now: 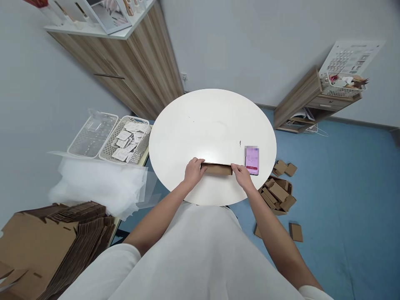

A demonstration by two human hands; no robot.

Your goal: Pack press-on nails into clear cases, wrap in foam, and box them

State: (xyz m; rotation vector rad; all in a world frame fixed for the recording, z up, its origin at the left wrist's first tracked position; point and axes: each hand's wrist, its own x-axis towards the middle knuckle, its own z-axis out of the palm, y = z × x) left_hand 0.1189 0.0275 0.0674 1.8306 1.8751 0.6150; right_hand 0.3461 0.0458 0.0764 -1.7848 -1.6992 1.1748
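Observation:
A small brown cardboard box [216, 169] is held level over the near part of the round white table [212, 125]. My left hand [193, 171] grips its left end, fingers closed on the edge. At the other end, my right hand [242, 176] pinches the right corner. The box's long brown side faces me; what is inside it, if anything, cannot be seen. Just beyond my right hand lies a phone [251, 160] with a lit pink screen.
To the left are a basket [104, 156] of white cards, a clear-film basket [90, 137], translucent sheets [100, 181] and stacked flat cardboard [40, 246]. On the right floor stands a carton [287, 185] of small boxes, with loose boxes [296, 232] around it. Cabinets [150, 54] line the wall.

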